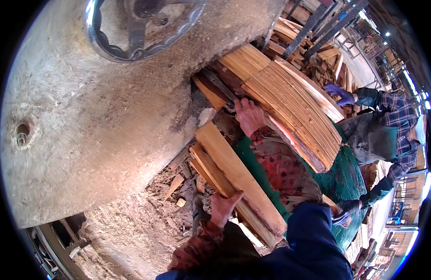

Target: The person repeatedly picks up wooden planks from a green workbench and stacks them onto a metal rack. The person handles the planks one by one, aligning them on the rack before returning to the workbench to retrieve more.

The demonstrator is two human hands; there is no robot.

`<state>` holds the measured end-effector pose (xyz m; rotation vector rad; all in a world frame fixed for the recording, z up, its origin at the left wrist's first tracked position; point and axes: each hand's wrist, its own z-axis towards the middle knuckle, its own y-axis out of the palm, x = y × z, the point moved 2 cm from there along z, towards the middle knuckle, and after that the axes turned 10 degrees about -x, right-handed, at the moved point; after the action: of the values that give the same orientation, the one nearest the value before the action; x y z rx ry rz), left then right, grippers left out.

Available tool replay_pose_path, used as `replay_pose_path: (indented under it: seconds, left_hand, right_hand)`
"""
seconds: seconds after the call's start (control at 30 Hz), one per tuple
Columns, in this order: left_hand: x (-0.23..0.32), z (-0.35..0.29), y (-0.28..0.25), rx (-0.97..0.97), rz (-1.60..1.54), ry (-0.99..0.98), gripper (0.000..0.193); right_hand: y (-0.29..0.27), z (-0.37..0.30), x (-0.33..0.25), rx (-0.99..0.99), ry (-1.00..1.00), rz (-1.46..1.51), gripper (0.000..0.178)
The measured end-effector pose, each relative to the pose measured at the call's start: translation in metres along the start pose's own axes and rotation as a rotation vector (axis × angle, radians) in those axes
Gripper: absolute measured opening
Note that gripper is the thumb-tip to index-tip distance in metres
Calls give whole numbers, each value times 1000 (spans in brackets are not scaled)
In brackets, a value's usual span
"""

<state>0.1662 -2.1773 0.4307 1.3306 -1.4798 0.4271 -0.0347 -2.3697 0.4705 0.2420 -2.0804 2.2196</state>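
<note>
My left hand (223,208) grips the near end of a short stack of pale wooden planks (234,179) from its left side. That stack lies slanted across the middle of the view. My right hand (249,115), on a red patterned sleeve (283,170), holds the lower edge of a wide bundle of thin slats (290,100). Its fingers are tucked against the bundle's far end. The slat bundle rests over a green table (346,179).
A big grey machine housing (99,121) with a metal handwheel (141,28) fills the left. Wood scraps and sawdust (171,189) lie below it. A co-worker in a plaid shirt and grey apron (378,135) stands at the right, one purple-gloved hand (341,93) on more stacked timber (327,60).
</note>
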Motion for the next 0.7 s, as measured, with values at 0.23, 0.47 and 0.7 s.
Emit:
replay_pose_path:
  seconds: [0.23, 0.47, 0.7]
  left_hand:
    - [0, 3, -5, -7, -28, -32, 28]
    - [-9, 4, -3, -38, -44, -71, 30]
    - [-6, 2, 0, -51, -166, -25, 32]
  right_hand:
    - [-4, 21, 4, -231, 31, 80, 50]
    - [6, 49, -29, -84, -4, 228, 45]
    - [3, 87, -75, -196, 93, 105, 84]
